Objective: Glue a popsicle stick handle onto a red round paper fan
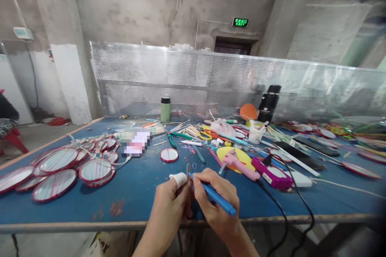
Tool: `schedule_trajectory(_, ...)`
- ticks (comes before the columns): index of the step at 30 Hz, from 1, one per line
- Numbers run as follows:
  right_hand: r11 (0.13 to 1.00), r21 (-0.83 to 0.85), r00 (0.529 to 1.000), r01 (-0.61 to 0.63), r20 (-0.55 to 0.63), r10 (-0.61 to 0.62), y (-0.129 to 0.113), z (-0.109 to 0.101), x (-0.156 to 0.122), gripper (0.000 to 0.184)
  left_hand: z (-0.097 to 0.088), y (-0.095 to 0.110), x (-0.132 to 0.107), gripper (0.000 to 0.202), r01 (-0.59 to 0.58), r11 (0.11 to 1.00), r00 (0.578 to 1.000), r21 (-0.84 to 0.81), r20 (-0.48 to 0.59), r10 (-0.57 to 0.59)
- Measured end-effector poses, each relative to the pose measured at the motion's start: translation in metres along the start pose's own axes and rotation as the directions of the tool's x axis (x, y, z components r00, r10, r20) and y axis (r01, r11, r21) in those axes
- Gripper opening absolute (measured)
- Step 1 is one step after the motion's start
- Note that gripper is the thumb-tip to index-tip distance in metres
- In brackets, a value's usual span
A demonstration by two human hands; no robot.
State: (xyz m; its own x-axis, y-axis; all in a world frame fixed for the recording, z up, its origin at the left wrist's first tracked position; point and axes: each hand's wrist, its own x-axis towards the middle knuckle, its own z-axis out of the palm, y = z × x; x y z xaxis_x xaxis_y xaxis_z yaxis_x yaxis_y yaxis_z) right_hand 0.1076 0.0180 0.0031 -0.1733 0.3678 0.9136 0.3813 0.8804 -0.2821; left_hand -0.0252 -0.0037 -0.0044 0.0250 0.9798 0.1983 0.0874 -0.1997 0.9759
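My left hand (169, 204), with white wrapping (179, 179) round one digit, is closed on a narrow wooden stick (188, 170) held upright near the table's front edge. A blue pen (217, 199) lies in the closed grip of my right hand (219, 213), its tip at or beside the stick; whether they touch I cannot tell. Just beyond my hands is a small round disc (169, 155) with a red rim. To the right, a pink glue gun (241, 165) rests on a yellow oval piece (224, 153).
Red-rimmed discs (58, 160) pile up on the left. A lit phone (137, 143) lies behind them on a cable. Green-handled pliers (171, 140), a green bottle (165, 109), a black flask (269, 103), a white cup (256, 132) and a purple power block (272, 173) stand or lie about.
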Motion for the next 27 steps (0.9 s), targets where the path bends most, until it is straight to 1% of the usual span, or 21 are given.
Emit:
schedule_trajectory(7,0.999,-0.053,1.000,0.000,-0.029,-0.002,-0.0008,-0.0004,-0.0007,0.011,0.0002,0.0017,-0.0004,0.039,0.019,1.000,1.000,0.006,0.004,-0.019)
schedule_trajectory(12,0.999,-0.041,1.000,0.004,-0.022,-0.005,-0.0015,-0.0001,0.0002,0.011,0.0000,0.0007,0.0011,0.039,0.030,1.000,0.999,-0.002,0.015,-0.030)
schedule_trajectory(18,0.999,-0.046,1.000,-0.009,-0.009,0.009,-0.0009,-0.0005,0.0000,0.011,0.0002,0.0006,0.0013,0.039,0.015,1.000,1.000,0.006,0.016,-0.015)
schedule_trajectory(23,0.995,-0.098,0.999,0.000,-0.049,-0.005,-0.0001,-0.0005,0.0005,0.010,0.0000,0.0002,0.0015,0.040,0.027,1.000,1.000,0.015,0.013,-0.027)
schedule_trajectory(27,0.994,-0.112,0.999,0.009,-0.052,-0.015,-0.0007,-0.0002,-0.0001,0.010,-0.0001,0.0009,0.0005,0.040,0.027,1.000,1.000,-0.001,0.015,-0.027)
